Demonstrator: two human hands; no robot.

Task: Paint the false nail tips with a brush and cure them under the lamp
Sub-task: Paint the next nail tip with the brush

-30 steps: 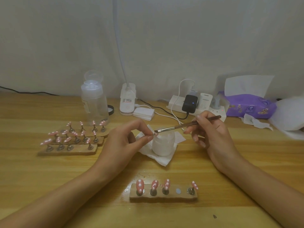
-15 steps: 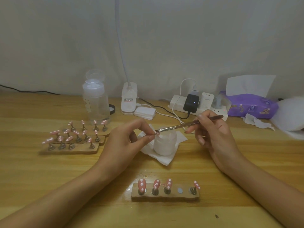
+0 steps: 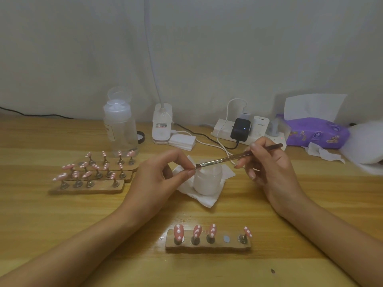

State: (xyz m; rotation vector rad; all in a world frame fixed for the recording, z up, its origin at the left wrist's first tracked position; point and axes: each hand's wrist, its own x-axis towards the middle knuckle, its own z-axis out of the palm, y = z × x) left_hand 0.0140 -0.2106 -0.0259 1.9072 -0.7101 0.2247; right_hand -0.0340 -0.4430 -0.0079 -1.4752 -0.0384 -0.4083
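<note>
My left hand [image 3: 158,179] pinches a small nail tip on its stand between thumb and forefinger; the tip is mostly hidden by the fingers. My right hand [image 3: 269,170] grips a thin brush [image 3: 234,157], and its bristles touch the pinched tip just above a white jar [image 3: 208,180]. In front of me a wooden holder [image 3: 207,243] carries pink white-dotted nail tips [image 3: 196,232], with one slot bare. The lamp [image 3: 162,126], white with a long neck, stands at the back of the table.
More wooden holders with several pink tips [image 3: 95,172] sit at the left. A clear bottle [image 3: 120,125], a power strip with chargers [image 3: 240,129], a purple tissue pack [image 3: 315,131] and loose tissues line the back. A tissue [image 3: 204,198] lies under the jar.
Both hands stay at the same spot over the jar. The brush tip has shifted slightly against the pinched nail tip.
</note>
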